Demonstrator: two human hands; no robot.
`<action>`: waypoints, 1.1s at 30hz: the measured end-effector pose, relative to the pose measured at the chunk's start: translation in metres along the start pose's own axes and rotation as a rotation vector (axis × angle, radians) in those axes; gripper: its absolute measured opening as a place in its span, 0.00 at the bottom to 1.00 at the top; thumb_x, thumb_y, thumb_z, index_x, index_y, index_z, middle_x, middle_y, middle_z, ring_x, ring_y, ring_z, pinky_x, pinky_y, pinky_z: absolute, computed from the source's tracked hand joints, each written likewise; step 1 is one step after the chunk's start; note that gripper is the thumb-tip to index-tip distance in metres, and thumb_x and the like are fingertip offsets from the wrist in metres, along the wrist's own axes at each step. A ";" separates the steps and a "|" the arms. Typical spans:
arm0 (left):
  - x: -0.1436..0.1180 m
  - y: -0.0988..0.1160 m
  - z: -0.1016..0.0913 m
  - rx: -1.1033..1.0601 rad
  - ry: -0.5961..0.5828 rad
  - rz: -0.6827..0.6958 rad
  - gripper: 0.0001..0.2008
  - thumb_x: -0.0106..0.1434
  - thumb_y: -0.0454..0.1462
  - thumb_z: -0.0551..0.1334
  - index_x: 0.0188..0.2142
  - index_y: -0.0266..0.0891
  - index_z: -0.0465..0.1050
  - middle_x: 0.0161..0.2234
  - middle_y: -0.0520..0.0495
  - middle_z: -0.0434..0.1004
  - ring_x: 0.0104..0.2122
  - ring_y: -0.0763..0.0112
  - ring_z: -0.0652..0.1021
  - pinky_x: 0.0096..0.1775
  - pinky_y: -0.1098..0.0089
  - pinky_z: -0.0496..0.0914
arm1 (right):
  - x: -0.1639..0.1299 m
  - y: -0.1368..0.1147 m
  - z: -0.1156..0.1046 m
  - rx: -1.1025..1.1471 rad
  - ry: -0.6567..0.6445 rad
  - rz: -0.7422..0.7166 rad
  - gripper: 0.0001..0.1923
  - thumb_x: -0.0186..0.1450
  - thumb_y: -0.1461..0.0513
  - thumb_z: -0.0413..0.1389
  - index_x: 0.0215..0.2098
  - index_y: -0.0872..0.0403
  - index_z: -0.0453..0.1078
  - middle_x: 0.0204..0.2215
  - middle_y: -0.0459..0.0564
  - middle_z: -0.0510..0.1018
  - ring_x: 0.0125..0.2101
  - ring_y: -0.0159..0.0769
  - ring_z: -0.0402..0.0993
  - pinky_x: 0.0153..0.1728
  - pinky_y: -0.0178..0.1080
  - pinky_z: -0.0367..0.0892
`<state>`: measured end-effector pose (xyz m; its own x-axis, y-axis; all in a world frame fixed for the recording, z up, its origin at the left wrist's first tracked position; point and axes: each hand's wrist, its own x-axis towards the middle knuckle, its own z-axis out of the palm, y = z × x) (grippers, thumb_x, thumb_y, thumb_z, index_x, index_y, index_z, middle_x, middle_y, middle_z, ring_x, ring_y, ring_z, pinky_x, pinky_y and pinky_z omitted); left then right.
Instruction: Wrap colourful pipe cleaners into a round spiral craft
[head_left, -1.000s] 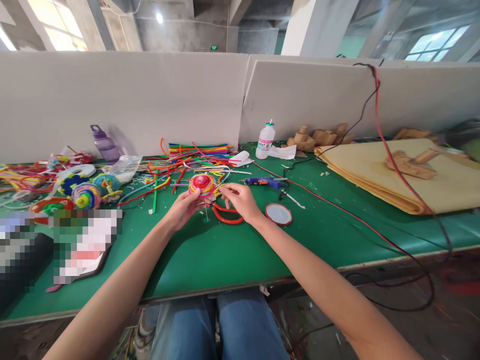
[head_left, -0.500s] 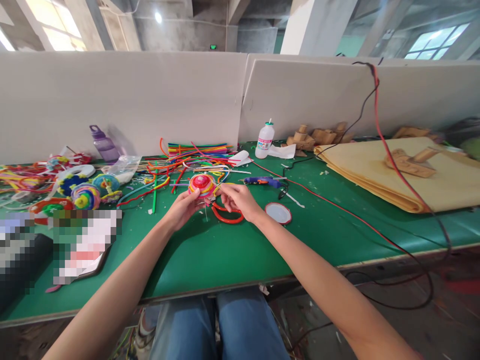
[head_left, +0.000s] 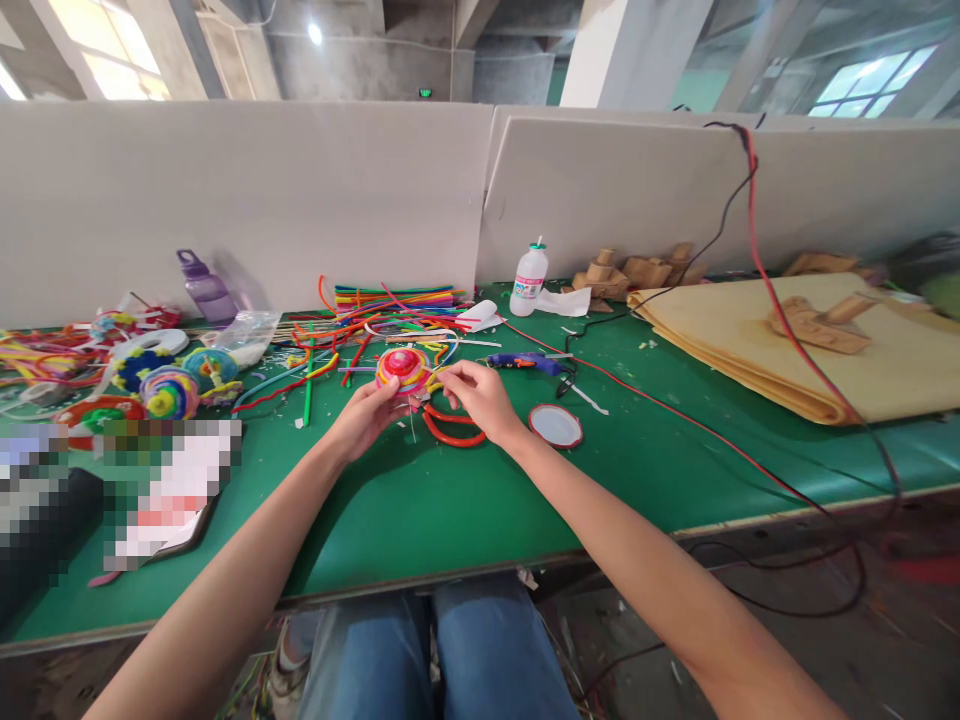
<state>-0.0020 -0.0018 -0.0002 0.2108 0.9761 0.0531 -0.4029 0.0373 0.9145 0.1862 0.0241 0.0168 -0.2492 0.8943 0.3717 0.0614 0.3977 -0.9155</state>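
Observation:
My left hand (head_left: 366, 418) is closed on the near left rim of a round coil of pipe cleaners (head_left: 403, 372), with rings of pink, red and yellow. It is held above the table. At the coil's right edge, my right hand (head_left: 482, 400) pinches a thin yellowish pipe cleaner end; the fingers partly hide it. Just below my right hand lie orange-red scissor handles (head_left: 457, 440), their blades out of sight. A blue glue gun (head_left: 529, 362) rests beyond that hand, and a white round lid with a red rim (head_left: 556, 426) is to its right.
Loose pipe cleaners (head_left: 397, 300) are heaped behind the coil. Finished colourful coils (head_left: 171, 392) and a purple bottle (head_left: 207, 290) stand left. A white glue bottle (head_left: 529, 280) is at the back. Yellow sheets (head_left: 712, 340) bear a wooden piece (head_left: 825, 325); a red cable (head_left: 675, 425) crosses the right side.
My right hand has shifted very slightly at the coil's right edge, and its fingers have turned a little. My left hand keeps the coil in nearly the same place.

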 end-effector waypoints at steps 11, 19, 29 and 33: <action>-0.001 0.000 -0.002 0.013 -0.012 -0.016 0.19 0.55 0.46 0.68 0.39 0.33 0.78 0.34 0.41 0.81 0.35 0.68 0.79 0.39 0.72 0.71 | 0.002 -0.001 -0.004 0.041 0.161 -0.031 0.11 0.59 0.55 0.58 0.27 0.54 0.65 0.16 0.39 0.67 0.14 0.25 0.62 0.18 0.31 0.58; 0.000 -0.001 -0.002 0.007 -0.021 -0.001 0.17 0.56 0.46 0.68 0.37 0.33 0.78 0.33 0.41 0.81 0.34 0.68 0.79 0.38 0.72 0.71 | 0.000 -0.002 -0.002 0.123 0.038 0.038 0.12 0.58 0.55 0.60 0.27 0.54 0.66 0.16 0.39 0.67 0.11 0.23 0.59 0.13 0.31 0.53; -0.001 0.001 0.000 0.009 -0.002 0.008 0.17 0.56 0.46 0.67 0.36 0.32 0.77 0.34 0.40 0.81 0.36 0.65 0.80 0.39 0.69 0.71 | 0.002 -0.004 -0.004 0.093 -0.039 0.095 0.15 0.61 0.52 0.56 0.26 0.55 0.67 0.17 0.40 0.66 0.13 0.23 0.59 0.15 0.32 0.52; -0.001 0.002 0.001 -0.007 0.005 0.009 0.18 0.55 0.46 0.68 0.37 0.32 0.77 0.33 0.41 0.81 0.33 0.67 0.79 0.39 0.70 0.71 | 0.001 -0.006 -0.005 0.058 -0.064 0.097 0.19 0.63 0.53 0.54 0.19 0.54 0.60 0.15 0.40 0.62 0.13 0.23 0.57 0.16 0.32 0.50</action>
<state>-0.0021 -0.0033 0.0017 0.2025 0.9775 0.0593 -0.4106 0.0298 0.9113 0.1903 0.0233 0.0237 -0.3059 0.9123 0.2724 0.0324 0.2959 -0.9547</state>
